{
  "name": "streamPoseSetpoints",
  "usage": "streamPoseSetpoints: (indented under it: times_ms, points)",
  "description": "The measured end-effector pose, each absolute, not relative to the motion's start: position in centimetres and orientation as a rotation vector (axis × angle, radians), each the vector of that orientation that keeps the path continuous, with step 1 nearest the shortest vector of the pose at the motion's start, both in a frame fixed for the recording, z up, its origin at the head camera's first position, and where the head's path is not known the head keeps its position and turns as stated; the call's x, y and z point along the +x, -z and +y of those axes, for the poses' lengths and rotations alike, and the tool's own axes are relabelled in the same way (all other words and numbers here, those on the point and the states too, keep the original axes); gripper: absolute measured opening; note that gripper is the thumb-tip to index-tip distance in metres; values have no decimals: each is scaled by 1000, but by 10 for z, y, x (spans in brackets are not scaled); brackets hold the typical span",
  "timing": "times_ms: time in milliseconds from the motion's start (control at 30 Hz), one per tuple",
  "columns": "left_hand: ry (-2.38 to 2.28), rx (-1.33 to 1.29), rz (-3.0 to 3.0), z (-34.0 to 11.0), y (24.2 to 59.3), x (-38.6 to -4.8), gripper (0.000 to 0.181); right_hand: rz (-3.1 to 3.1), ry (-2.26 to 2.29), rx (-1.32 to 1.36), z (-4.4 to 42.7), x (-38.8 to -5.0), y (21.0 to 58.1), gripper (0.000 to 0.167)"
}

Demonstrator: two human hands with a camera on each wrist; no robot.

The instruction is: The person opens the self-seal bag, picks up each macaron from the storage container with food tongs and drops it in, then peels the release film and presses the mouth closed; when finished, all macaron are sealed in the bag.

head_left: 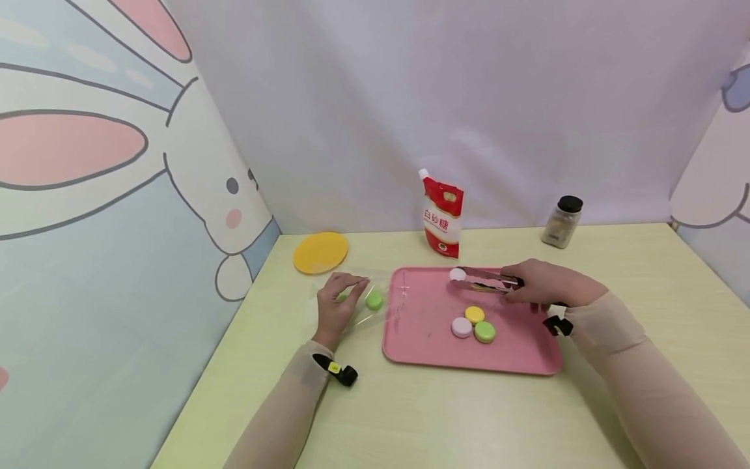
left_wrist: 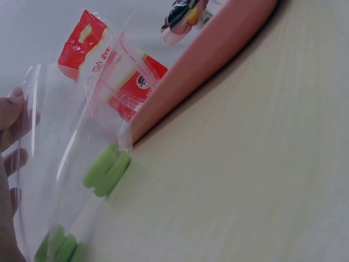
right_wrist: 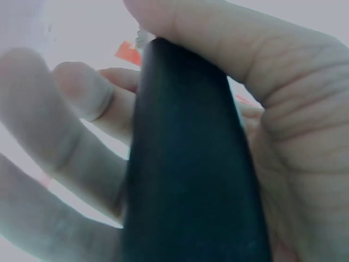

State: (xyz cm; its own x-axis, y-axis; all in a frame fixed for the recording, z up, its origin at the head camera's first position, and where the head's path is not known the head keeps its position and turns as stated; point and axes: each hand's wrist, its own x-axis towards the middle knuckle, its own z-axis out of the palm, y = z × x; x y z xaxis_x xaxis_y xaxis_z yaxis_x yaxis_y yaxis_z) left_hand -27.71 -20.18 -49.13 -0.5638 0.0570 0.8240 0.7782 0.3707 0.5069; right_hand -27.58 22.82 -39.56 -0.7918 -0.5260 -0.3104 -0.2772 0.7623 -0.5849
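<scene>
My left hand (head_left: 335, 309) pinches the upper edge of a clear plastic bag (left_wrist: 52, 131) on the table left of the tray. Inside the bag are green macarons (left_wrist: 108, 170), one near the bag's mouth and one further back. In my right hand (head_left: 541, 283) is a pair of tongs (head_left: 489, 288), whose black handle (right_wrist: 191, 153) fills the right wrist view. A pale macaron (head_left: 458, 275) sits at the tong tips, above the far side of the pink tray (head_left: 422, 348). On the tray lie a yellow macaron (head_left: 474, 315), a pale purple macaron (head_left: 461, 327) and a green macaron (head_left: 484, 332).
Behind the tray stands a red and white pouch (head_left: 442, 218) with Chinese lettering. A jar (head_left: 562, 225) with a black lid is at the back right. At the back left lies a yellow plate (head_left: 320, 252). A curtain wall borders the table.
</scene>
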Motion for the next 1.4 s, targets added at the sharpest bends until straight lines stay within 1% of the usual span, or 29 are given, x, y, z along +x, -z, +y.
streamPoseSetpoints:
  times_ms: [233, 467, 667, 1000, 1167, 1400]
  points:
    - [1246, -704, -1889, -205, 487, -277, 15, 2538, 688, -684, 223, -279, 389, 25]
    - [1257, -676, -1892, -207, 486, -277, 15, 2529, 674, -688, 210, -275, 385, 28]
    - [1255, -674, -1898, -207, 488, -277, 14, 2513, 640, -729, 190, -270, 388, 18]
    - [1270, -665, -1883, -200, 488, -276, 13, 2504, 599, -765, 133, -276, 377, 16]
    - [1268, -661, -1861, -197, 487, -276, 13, 2482, 601, -754, 97, -283, 381, 17]
    - [1286, -672, -1835, -192, 467, -262, 12, 2450, 598, -777, 53, -290, 382, 22]
